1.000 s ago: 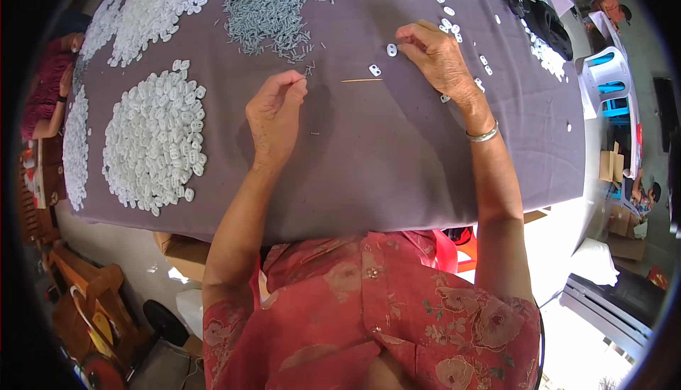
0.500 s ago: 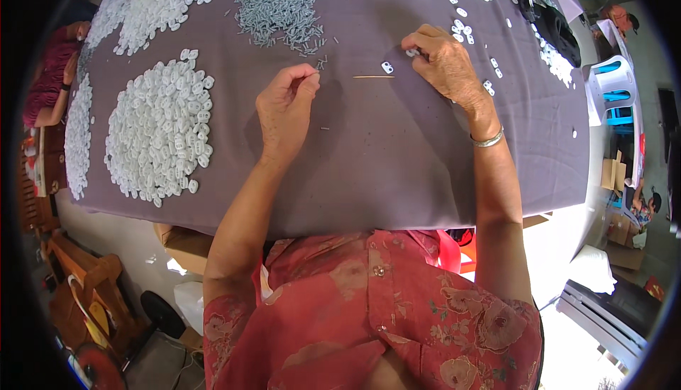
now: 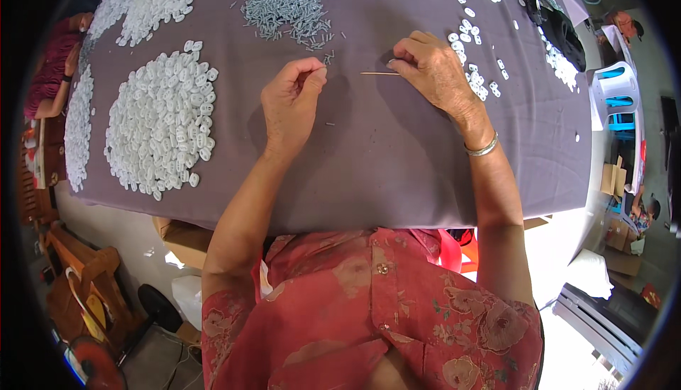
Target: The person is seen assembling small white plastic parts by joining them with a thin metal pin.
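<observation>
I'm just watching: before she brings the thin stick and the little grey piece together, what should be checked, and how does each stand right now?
1. Thin stick pinched in right hand, tip free: ok.
2. Left hand fingers closed near the stick's tip; piece between them: cannot tell.
3. Purple cloth between the hands bare: ok.
4. Grey pin pile near left hand: ok.
5. White piece pile lying apart from the pins: ok.

Bright even daylight, soft shadows under hands (image 3: 294, 99), sharp centre, fisheye bending, dark rim.
</observation>
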`<state>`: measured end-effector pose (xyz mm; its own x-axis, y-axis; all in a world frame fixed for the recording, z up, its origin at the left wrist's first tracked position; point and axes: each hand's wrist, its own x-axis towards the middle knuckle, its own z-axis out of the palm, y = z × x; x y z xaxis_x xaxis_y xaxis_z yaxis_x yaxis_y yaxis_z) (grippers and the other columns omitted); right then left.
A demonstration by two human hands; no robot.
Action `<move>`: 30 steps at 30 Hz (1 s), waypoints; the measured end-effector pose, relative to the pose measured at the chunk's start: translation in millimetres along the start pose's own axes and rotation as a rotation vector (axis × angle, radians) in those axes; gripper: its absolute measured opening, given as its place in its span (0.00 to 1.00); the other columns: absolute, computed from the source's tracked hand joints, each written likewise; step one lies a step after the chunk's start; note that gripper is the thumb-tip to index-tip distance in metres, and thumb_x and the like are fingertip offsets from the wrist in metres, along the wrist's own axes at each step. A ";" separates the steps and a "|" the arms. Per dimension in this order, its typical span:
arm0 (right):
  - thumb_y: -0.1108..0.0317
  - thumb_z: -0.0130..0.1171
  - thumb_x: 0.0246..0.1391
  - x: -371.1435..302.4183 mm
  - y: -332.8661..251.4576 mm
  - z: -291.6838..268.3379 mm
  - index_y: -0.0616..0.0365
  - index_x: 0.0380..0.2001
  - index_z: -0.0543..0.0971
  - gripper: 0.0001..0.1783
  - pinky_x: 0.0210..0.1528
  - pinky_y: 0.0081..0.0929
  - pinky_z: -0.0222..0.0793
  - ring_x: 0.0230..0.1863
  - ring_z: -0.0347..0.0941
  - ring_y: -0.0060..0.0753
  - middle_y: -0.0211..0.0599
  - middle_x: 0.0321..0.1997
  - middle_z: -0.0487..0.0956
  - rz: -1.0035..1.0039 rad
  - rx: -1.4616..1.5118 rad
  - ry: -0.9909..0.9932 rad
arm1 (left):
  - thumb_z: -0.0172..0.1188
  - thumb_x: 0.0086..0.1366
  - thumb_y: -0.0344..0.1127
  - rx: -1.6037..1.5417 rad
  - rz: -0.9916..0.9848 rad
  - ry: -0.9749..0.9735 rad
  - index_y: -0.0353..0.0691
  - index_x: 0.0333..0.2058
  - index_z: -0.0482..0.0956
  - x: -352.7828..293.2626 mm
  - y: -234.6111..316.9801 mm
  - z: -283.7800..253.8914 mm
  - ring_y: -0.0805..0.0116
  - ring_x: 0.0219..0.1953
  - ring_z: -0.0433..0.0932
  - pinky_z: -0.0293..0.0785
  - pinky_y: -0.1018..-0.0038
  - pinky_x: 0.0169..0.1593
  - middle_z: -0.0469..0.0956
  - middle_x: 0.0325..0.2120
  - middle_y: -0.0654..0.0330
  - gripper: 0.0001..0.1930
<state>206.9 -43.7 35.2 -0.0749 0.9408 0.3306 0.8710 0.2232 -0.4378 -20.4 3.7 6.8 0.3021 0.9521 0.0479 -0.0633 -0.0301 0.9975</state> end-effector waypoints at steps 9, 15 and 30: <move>0.77 0.60 0.45 1.0 -5.8 7.8 0.63 0.24 0.73 0.05 0.25 0.26 0.66 0.22 0.70 0.29 0.35 0.22 0.73 0.013 -0.002 0.032 | 0.58 0.59 0.25 0.002 0.036 0.010 0.34 0.34 0.78 3.6 1.7 -0.7 0.84 0.27 0.69 0.66 0.86 0.31 0.74 0.25 0.68 0.04; 0.75 0.59 0.50 10.5 -23.0 8.2 0.62 0.27 0.74 0.03 0.26 0.19 0.63 0.22 0.65 0.18 0.28 0.22 0.72 0.072 0.247 0.003 | 0.61 0.57 0.25 -0.059 0.069 -0.064 0.36 0.36 0.78 10.7 2.3 -4.9 0.83 0.28 0.70 0.67 0.85 0.31 0.75 0.27 0.67 0.07; 0.71 0.58 0.54 23.0 -56.3 50.8 0.61 0.31 0.79 0.05 0.30 0.13 0.63 0.28 0.65 0.11 0.23 0.27 0.76 0.200 0.732 0.008 | 0.62 0.56 0.24 -0.173 0.009 -0.215 0.34 0.46 0.72 15.6 -1.2 -18.0 0.75 0.31 0.77 0.71 0.81 0.32 0.79 0.30 0.59 0.18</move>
<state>131.4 -21.7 25.0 0.0562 0.9799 0.1914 0.3231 0.1636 -0.9321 -32.7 24.1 5.5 0.4942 0.8652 0.0848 -0.2228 0.0318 0.9743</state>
